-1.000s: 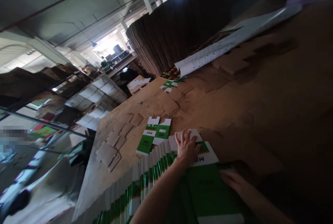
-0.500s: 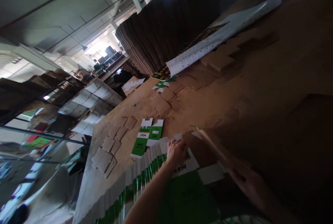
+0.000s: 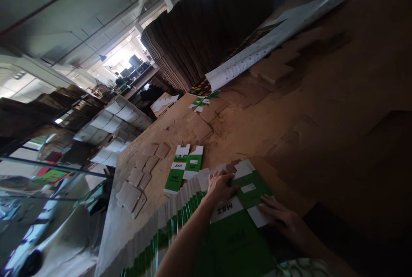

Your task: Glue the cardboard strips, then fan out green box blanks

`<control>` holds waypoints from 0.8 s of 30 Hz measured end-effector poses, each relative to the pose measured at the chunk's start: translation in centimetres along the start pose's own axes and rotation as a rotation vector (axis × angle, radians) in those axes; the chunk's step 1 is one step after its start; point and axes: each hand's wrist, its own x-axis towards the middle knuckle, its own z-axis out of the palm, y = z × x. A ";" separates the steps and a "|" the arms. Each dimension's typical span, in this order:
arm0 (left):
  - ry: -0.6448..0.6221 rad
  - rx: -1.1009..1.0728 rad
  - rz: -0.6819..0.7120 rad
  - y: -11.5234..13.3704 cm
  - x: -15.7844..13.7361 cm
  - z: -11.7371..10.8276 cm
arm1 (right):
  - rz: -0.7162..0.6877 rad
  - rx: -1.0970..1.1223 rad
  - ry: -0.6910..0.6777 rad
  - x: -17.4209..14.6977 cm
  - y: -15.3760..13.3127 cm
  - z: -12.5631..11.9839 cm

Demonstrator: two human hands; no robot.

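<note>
A flat green and white printed carton blank [image 3: 238, 238] lies in front of me. My left hand [image 3: 222, 186] rests on its upper left part, fingers bent but apart over the board. On the right-hand panel my right hand [image 3: 280, 214] lies with outstretched fingers near a white flap. Under my left forearm and to its left runs a fanned row of similar carton blanks [image 3: 175, 217], their edges overlapping. Just beyond the row, another green and white carton blank [image 3: 183, 167] lies flat on the table.
Brown cardboard scraps [image 3: 137, 178] lie along the left side of the wooden table [image 3: 244, 129]. Farther off are a curled printed sheet [image 3: 238, 68] and a tall stack of brown board [image 3: 199, 32]. White rolls [image 3: 111, 118] stand beyond the table's left edge.
The right-hand panel of the carton, raised on edge under my right hand before, now lies flat with its green face up. My right hand has come down onto it. My left hand has hardly moved.
</note>
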 end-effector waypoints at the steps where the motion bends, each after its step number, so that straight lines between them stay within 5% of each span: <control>1: -0.006 0.000 0.000 0.1 0.0 -0.1 | 0.005 0.007 0.001 0.0 0.0 0.0; 10: -0.029 0.041 -0.012 0.6 0.1 0.0 | 0.049 -0.060 -0.029 0.0 -1.6 -0.6; 15: -0.015 0.030 -0.012 0.4 0.2 0.3 | 0.081 -0.266 -0.120 0.1 -3.2 -4.1; 21: -0.005 0.035 -0.018 0.3 0.3 0.2 | 0.098 -0.899 0.292 -2.0 -0.5 -10.9; 24: 0.017 0.035 -0.010 0.6 0.1 0.2 | 0.113 -0.935 0.352 -1.9 -1.8 -11.7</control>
